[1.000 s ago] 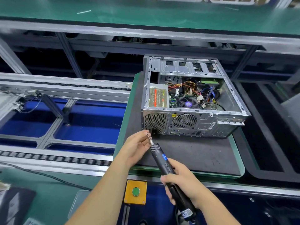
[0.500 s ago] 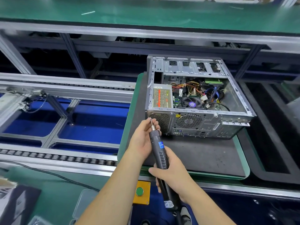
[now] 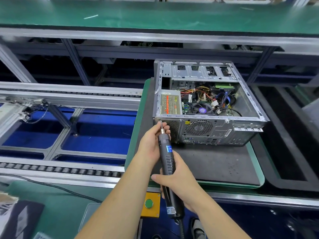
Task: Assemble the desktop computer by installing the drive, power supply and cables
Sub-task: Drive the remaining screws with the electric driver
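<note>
The power supply sits inside the open computer case, tucked into the corner nearest the person, its labelled face up and its vented rear flush behind the case's back panel. Cables in yellow, red and blue spill loosely beyond it, over the motherboard and around the CPU fan. At the back panel's upper corner, just beside the power supply's grille, the bit of an electric screwdriver points at what is probably a mounting hole; whether a screw rides on the tip is too small to tell. The left hand pinches the bit and collar between fingertips to steer it, while the right hand is wrapped firmly round the black handle lower down. The case rests on a dark mat on a green-edged pallet, with the roller conveyor further from the case on the person's left and a yellow box with a green button near the bench edge. The risk from here is a slanted drive: the tool leans up toward the panel, so the bit could cam out, cross-thread the screw or skate across the metal. Guiding fingers that close to a spinning bit could get nipped, and a dropped screw could vanish under the case.
</note>
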The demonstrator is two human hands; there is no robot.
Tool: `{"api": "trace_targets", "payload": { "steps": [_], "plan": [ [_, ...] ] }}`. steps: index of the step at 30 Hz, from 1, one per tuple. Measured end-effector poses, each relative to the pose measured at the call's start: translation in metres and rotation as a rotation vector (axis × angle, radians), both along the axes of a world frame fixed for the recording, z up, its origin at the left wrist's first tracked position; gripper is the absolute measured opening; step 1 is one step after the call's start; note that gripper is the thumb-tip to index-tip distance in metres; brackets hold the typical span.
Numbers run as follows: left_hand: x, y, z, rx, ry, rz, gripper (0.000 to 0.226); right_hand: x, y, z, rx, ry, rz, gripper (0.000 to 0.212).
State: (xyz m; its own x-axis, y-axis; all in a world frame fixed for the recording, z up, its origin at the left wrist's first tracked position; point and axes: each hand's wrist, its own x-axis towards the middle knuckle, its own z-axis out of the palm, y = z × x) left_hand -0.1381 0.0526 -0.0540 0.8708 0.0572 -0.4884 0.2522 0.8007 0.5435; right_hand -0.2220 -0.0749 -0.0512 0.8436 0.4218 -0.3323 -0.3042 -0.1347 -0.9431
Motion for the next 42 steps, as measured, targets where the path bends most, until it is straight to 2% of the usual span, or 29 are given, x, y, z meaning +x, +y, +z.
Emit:
{"api": "trace_targets", "payload": {
  "steps": [18,23,29,31,32,34,36,37,38,40,42],
  "plan": [
    [0.003,0.003,0.005,0.120,0.019,0.015,0.019,-0.004,0.011,-0.001,0.017,-0.043,-0.037,0.070],
    [0.003,0.006,0.003,0.203,0.038,0.034,0.021,-0.005,0.015,0.000,0.034,-0.059,-0.042,0.071],
    [0.003,0.006,0.008,0.199,0.027,0.023,0.020,-0.007,0.019,0.004,0.051,0.013,-0.078,0.067],
    [0.001,0.005,0.013,0.257,0.053,0.030,0.019,-0.008,0.019,0.007,0.045,0.020,-0.067,0.068],
    [-0.001,0.005,0.015,0.360,0.083,0.053,0.018,-0.008,0.019,0.009,0.042,0.023,-0.062,0.070],
    [-0.003,0.012,0.021,0.793,0.114,0.166,0.024,-0.008,0.018,0.013,0.051,0.038,-0.061,0.075],
    [0.005,0.024,0.036,1.262,0.008,0.287,0.031,-0.008,0.017,0.019,0.088,0.054,-0.050,0.075],
    [0.015,0.030,0.049,1.396,-0.079,0.300,0.030,-0.008,0.016,0.021,0.122,0.069,-0.035,0.074],
    [0.028,0.035,0.062,1.495,-0.174,0.267,0.027,-0.008,0.015,0.024,0.157,0.093,-0.019,0.073],
    [0.066,0.046,0.084,1.698,-0.313,0.076,0.020,-0.009,0.015,0.030,0.209,0.142,-0.001,0.070],
    [0.107,0.052,0.092,1.972,-0.402,-0.204,0.031,-0.009,0.016,0.035,0.238,0.166,-0.010,0.064]
  ]
}}
